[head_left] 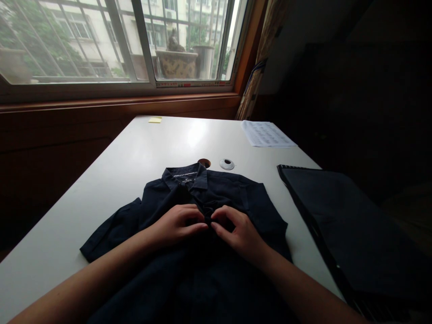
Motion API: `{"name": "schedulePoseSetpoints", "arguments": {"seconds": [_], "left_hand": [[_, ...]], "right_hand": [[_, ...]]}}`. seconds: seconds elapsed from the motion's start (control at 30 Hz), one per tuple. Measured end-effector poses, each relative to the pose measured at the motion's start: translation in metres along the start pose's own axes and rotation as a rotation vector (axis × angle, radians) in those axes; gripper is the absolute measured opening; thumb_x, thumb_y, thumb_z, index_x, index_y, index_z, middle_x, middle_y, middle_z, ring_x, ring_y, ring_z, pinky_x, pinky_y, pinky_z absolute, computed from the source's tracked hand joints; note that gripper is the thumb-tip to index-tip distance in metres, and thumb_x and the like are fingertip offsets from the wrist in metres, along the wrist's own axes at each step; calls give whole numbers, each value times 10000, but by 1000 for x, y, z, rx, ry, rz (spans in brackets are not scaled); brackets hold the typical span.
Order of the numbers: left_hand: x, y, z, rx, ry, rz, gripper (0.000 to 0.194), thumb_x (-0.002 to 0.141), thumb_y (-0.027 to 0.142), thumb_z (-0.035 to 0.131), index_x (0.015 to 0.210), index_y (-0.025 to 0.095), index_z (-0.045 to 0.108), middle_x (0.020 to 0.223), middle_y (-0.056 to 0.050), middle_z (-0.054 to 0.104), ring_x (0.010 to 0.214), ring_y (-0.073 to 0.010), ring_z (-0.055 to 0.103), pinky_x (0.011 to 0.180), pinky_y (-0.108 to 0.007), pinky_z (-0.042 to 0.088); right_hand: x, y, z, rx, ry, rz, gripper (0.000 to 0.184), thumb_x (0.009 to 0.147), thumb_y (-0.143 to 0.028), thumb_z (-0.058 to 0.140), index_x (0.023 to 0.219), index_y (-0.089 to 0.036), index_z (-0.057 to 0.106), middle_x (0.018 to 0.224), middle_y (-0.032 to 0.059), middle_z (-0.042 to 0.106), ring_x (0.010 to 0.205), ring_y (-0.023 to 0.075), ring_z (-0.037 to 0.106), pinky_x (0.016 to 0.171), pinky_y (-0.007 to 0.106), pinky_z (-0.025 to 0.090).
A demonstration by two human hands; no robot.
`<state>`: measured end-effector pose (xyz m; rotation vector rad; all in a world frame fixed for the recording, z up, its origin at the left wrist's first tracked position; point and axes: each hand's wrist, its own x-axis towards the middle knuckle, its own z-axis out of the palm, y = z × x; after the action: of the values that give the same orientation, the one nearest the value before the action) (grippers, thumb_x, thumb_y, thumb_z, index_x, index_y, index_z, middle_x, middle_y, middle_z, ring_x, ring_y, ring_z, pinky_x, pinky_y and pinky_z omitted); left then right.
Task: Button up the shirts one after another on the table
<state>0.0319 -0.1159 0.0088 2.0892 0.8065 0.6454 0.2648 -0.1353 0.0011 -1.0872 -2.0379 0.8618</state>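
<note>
A dark navy short-sleeved shirt (222,184) lies spread on the white table (111,171), its collar pointing toward the window. My left hand (182,223) and my right hand (236,229) meet over the middle of its front, below the collar. Thumb and fingers of each hand are pinched at the shirt's front opening, fingertips almost touching. Cloth is bunched up slightly between them. Whether a button is in the fingers is too dark and small to see. The lower part of the shirt falls in shadow between my forearms.
A dark flat fabric item (344,216) with a black edge lies along the table's right side. Printed sheets (268,133) rest at the far right corner, a yellow sticky note (155,119) at the far left. Beyond the collar are a cable hole (204,162) and a round white cap (227,164).
</note>
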Motion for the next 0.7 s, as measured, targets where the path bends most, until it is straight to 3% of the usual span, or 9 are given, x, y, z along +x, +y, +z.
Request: {"name": "schedulePoseSetpoints", "arguments": {"seconds": [0.17, 0.7], "left_hand": [[1, 0, -2, -16, 38, -86, 284, 937, 413, 627, 895, 144, 705, 848, -43, 669, 795, -158, 622, 726, -243, 471], [3, -4, -5, -153, 30, -161, 281, 872, 407, 701, 810, 132, 712, 798, -27, 665, 748, -147, 600, 667, -237, 447]], "right_hand": [[-2, -1, -1, 25, -31, -39, 168, 885, -212, 633, 1051, -234, 621, 860, 1, 622, 774, 152, 596, 715, 270, 479], [-3, 2, 0, 52, -40, -56, 179, 869, -191, 645, 1039, -239, 617, 855, -5, 611, 756, 146, 585, 707, 270, 475]]}}
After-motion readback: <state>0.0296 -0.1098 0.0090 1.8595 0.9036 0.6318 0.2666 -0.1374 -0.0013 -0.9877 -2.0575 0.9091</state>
